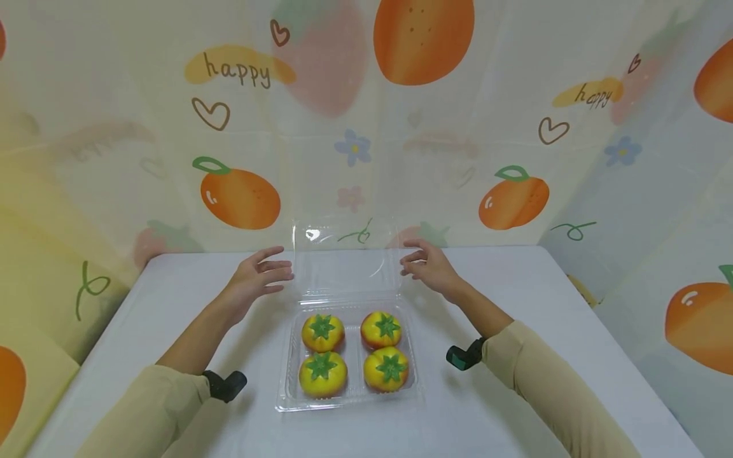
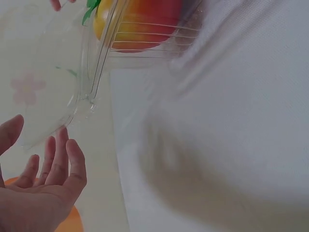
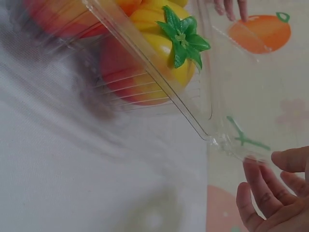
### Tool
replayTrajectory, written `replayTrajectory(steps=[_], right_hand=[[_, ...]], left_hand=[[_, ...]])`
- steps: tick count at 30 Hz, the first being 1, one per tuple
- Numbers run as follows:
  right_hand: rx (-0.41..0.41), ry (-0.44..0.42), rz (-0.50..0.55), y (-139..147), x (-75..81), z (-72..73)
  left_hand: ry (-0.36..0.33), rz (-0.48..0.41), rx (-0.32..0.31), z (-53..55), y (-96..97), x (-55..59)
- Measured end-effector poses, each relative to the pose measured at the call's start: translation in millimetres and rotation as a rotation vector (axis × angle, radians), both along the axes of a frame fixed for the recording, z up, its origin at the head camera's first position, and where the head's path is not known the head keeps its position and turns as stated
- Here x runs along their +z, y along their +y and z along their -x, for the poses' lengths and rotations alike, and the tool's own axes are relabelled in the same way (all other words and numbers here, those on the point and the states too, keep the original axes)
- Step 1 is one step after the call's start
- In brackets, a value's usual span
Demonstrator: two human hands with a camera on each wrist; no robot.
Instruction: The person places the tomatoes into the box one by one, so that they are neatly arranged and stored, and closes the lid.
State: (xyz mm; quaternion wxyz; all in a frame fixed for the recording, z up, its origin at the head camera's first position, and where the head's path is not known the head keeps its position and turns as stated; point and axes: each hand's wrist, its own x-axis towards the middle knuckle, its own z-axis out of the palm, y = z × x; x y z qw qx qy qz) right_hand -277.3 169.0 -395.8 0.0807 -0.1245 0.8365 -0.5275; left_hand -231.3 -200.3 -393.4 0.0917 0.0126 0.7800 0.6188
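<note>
A clear plastic clamshell box (image 1: 349,402) lies on the table with its transparent lid (image 1: 346,273) raised at the far side. Several yellow-and-red persimmon-like fruits (image 1: 322,375) with green star-shaped leaf tops sit inside in two columns. My left hand (image 1: 260,277) is at the lid's left edge, fingers spread and loosely extended. In the left wrist view, its fingertips (image 2: 63,133) come right up to the lid's rim. Opposite, my right hand (image 1: 429,267) has its fingers at the lid's right edge. The right wrist view shows thumb (image 3: 287,159) and fingers apart, close to the lid's corner.
A white-covered table (image 1: 189,280) carries the box. Behind it hangs a fruit-printed curtain (image 1: 435,127), which also runs along both sides. Black wrist devices (image 1: 226,385) are worn at both sleeve ends.
</note>
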Motion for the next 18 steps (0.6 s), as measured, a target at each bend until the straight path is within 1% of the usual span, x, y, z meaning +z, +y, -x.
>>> replayTrajectory(steps=[6,11,18], right_hand=[[-0.004,0.036,0.007,0,1.9,0.5],[0.002,0.063,0.013,0,5.9,-0.5],[0.025,0.107,0.033,1,11.5,-3.3]], left_hand=[[0.043,0.047,0.046,-0.4,3.8,-0.7],[0.075,0.055,0.069,-1.0,5.3,-0.1],[0.104,0.031,0.064,-0.2,4.5,1.6]])
